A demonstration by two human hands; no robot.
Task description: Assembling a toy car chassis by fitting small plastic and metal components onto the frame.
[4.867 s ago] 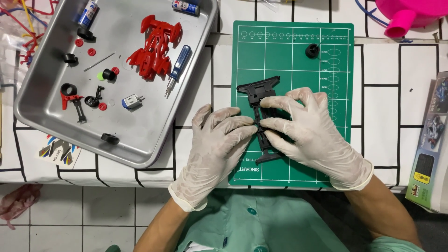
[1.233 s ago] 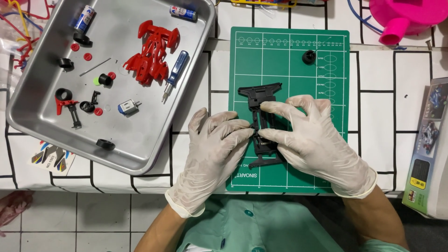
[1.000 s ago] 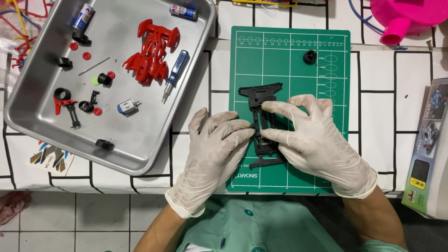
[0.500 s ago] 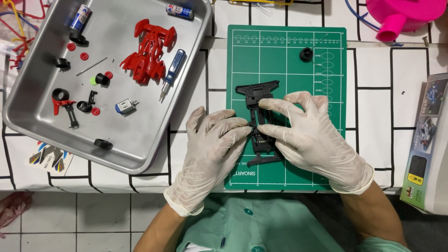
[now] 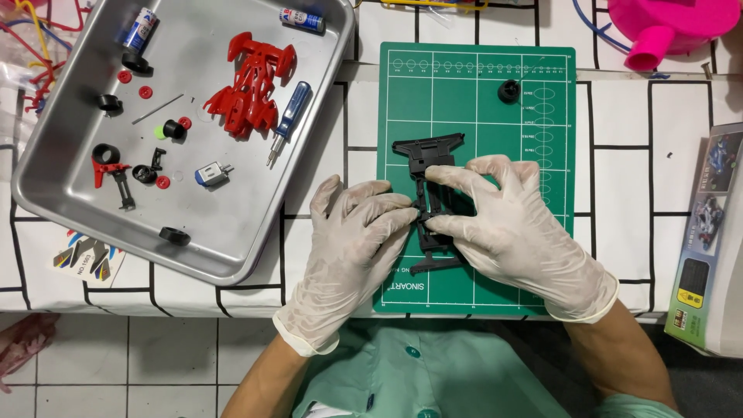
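Lengthwise up the green cutting mat [image 5: 472,93], black toy-car chassis [image 5: 430,155] — wide end pointing away, both hands pinching its middle — left [image 5: 352,248], right [image 5: 515,228].

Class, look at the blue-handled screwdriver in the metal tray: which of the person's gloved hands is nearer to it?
Left. The left hand lies just below and right of the screwdriver; the right hand is farther right, beyond the black chassis.

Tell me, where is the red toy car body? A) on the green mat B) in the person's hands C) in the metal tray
C: the red car body lies in the metal tray, beside the blue screwdriver.
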